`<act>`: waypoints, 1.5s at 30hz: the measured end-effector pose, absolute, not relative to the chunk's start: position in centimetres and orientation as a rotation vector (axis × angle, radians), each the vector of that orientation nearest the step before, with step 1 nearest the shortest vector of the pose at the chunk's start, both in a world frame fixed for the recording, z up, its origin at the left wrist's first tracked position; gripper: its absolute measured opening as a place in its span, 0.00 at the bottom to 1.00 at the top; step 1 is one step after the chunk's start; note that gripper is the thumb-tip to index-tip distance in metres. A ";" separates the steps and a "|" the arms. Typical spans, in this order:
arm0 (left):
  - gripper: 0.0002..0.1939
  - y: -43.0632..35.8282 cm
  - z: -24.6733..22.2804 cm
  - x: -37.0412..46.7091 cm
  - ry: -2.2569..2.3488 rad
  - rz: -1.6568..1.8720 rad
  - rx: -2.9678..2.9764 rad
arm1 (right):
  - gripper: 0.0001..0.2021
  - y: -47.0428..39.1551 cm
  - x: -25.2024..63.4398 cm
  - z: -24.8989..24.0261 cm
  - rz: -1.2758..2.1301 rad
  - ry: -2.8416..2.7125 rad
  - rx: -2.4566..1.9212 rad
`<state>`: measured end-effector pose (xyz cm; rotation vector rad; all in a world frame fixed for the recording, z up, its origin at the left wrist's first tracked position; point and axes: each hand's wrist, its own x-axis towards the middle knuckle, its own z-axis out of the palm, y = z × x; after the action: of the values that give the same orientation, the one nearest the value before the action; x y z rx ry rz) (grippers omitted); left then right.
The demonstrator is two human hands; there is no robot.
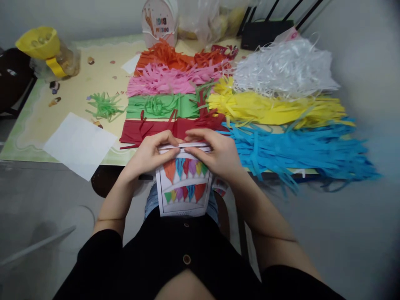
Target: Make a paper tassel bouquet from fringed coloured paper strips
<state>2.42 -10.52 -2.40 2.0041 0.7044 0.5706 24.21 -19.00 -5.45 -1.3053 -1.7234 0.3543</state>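
By a black top [206,258], a white tassel-printed card [183,178] is pinched by nearly closed left hand [152,152] and right hand [222,153]; beyond it, blurred contents are held in a jar [70,59].

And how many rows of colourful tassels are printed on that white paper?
2: the upper row just below the fingers, and the lower row nearer the black shirt. The fingers could hide more.
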 end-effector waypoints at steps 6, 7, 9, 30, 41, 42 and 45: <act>0.09 -10.9 -2.4 2.3 0.691 0.615 2.017 | 0.04 -19.0 24.4 -4.1 0.508 -1.726 -1.283; 0.08 -11.0 -2.5 2.3 0.696 0.623 2.019 | 0.04 -19.0 24.3 -4.0 0.498 -1.718 -1.289; 0.09 -11.0 -2.5 2.3 0.700 0.642 1.994 | 0.04 -19.0 24.1 -4.0 0.476 -1.704 -1.304; 0.07 -12.1 -2.4 3.7 0.742 0.806 1.870 | 0.14 -20.7 25.9 -5.1 0.599 -1.492 -1.179; 0.16 -9.9 -0.5 9.6 0.393 0.658 2.225 | 0.38 -25.9 27.6 -6.3 0.798 -1.016 -1.418; 0.15 -9.9 0.0 10.4 0.378 0.682 2.213 | 0.40 -26.5 28.0 -6.0 0.752 -1.023 -1.442; 0.15 -10.5 0.6 13.3 0.371 0.814 2.154 | 0.44 -29.2 29.7 -5.7 0.673 -1.056 -1.558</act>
<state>13.32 -10.46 0.62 2.1545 0.3706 0.8144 29.72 -29.18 -5.73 -1.5585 -1.0556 0.6726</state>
